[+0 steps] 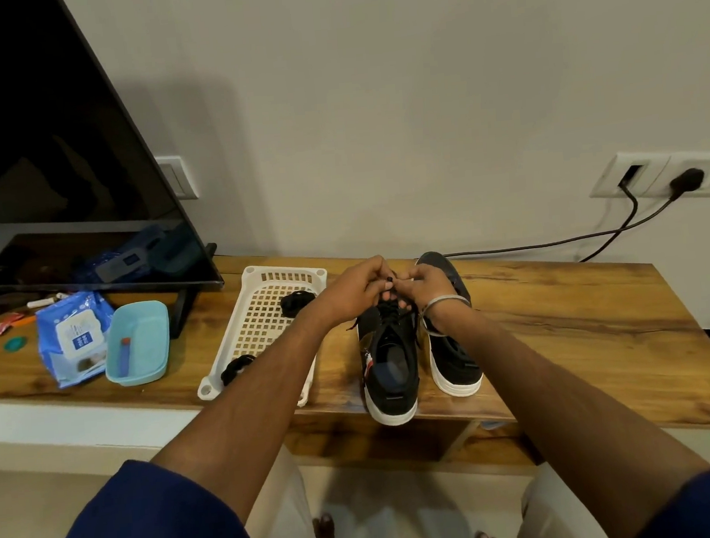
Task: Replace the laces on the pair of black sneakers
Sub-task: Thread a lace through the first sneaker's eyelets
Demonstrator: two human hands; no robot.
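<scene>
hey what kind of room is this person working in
Most likely a living room or bedroom at home. A large television stands on a low wooden table against a plain wall, with cables plugged into wall sockets and a wet-wipes pack lying nearby.

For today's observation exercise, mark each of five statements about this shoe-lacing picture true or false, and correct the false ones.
1. Both hands work at the lace of the left sneaker. True: the left hand and right hand pinch the lace above it.
2. The basket is red. False: it is white.
3. The sneakers stand on the floor. False: both, including the right sneaker, stand on the wooden table.
4. The basket holds black bundles. True.
5. The blue tub lies right of the sneakers. False: it lies left of them, past the basket.
</scene>
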